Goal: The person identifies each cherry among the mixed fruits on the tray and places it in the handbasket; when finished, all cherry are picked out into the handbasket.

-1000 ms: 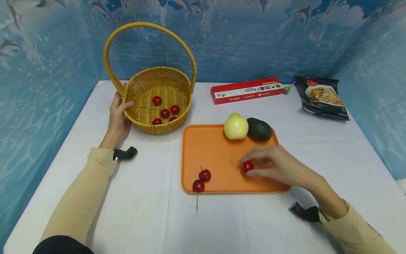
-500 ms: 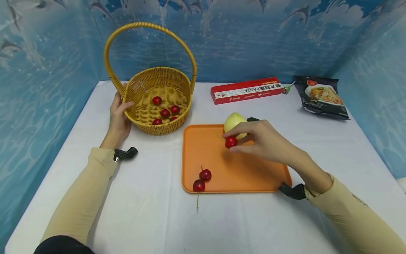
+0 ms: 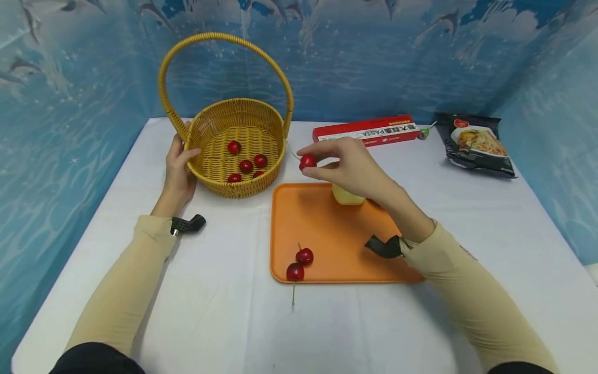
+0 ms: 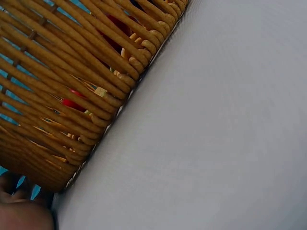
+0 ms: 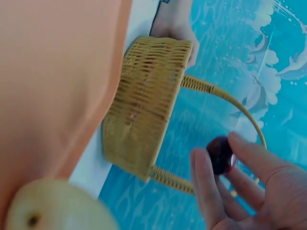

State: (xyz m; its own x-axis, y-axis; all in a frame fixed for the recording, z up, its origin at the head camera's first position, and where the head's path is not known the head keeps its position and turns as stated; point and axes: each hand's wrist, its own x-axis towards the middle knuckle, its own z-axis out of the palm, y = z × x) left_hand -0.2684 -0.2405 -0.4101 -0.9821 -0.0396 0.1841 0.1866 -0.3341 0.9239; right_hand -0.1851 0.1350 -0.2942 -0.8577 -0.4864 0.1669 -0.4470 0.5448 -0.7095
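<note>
Cherry (image 3: 308, 162) pinched in my right fingers (image 3: 322, 149) now hangs near the basket (image 3: 233, 190) my left hand (image 3: 179, 167) grips, no longer over the tray's (image 3: 336, 244) middle, which brings it closer to the cherries (image 3: 245, 166) inside.

The handle (image 3: 225, 36) arches over the basket (image 3: 235, 190) (a barrier overhead), leaving open room beneath it.

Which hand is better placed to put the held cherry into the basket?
The right hand, I would judge: it pinches that cherry in the air, just right of the basket. The left hand holds the basket's left side, so it seems better suited to steadying.
</note>
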